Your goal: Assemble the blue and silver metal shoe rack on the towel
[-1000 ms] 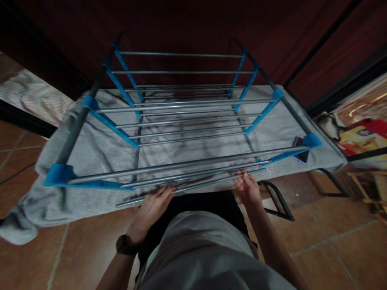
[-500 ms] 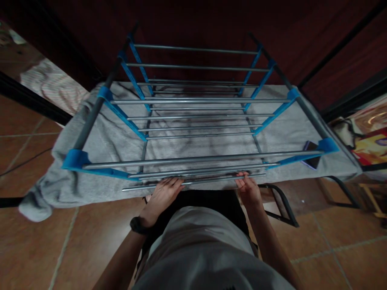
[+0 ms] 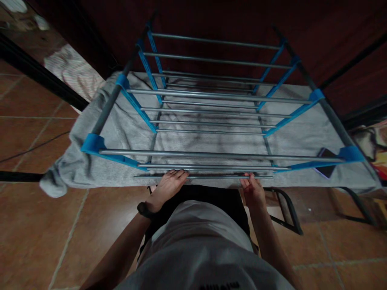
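Note:
A loose metal rod [image 3: 214,177] lies level along the front edge of the grey blanket. My left hand [image 3: 172,183] is closed over it left of its middle, knuckles up, with a dark band on that wrist. Near the rod's right end my right hand [image 3: 253,189] pinches it between thumb and fingers. Just beyond the rod stands a rack of metal bars with blue plastic brackets [image 3: 94,143] and grey side posts [image 3: 110,106]. Its lowest front bars [image 3: 211,166] run close behind my fingers.
The grey blanket [image 3: 90,169] covers the surface under the rack. A phone [image 3: 325,163] lies by the right front bracket. Below are a black metal frame [image 3: 288,209] and tiled floor [image 3: 39,225]. A dark red panel [image 3: 211,16] rises behind.
The rod, slanted up to the right before, now lies nearly level, both hands still on it. The whole view has shifted, so the rack appears farther right.

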Demonstrator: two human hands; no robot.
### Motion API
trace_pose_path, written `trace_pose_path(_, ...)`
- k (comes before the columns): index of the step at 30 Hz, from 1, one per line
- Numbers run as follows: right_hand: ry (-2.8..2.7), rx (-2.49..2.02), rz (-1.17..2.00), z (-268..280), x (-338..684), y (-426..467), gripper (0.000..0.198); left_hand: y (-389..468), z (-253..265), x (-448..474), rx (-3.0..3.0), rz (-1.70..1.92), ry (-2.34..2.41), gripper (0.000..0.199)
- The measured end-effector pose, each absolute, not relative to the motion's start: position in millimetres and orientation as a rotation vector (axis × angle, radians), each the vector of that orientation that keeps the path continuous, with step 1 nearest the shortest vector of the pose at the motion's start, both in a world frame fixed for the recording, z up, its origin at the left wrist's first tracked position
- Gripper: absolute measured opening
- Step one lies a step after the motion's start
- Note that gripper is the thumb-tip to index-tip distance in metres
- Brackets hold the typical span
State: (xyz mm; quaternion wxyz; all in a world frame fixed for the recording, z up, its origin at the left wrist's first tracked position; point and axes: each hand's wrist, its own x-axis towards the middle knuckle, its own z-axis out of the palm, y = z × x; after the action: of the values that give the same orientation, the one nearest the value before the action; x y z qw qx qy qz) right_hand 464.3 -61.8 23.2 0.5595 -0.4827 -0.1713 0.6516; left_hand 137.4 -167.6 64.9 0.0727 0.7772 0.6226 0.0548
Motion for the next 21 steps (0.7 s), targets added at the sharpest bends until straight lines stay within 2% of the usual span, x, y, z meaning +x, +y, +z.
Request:
trace_pose_path(5, -0.398, -1.100, 1.555, 20.8, 466.5, -62.8, 0.027, -167.4, 66.4, 138.0, 2.385, 0.123, 1.873, 0.019)
trace_pose_path(21, -0.502, -1.082, 1.585, 19.0, 469.7, -62.9, 0.024, -166.8, 70.9, 139.2, 2.397, 0.045, 1.833, 0.021)
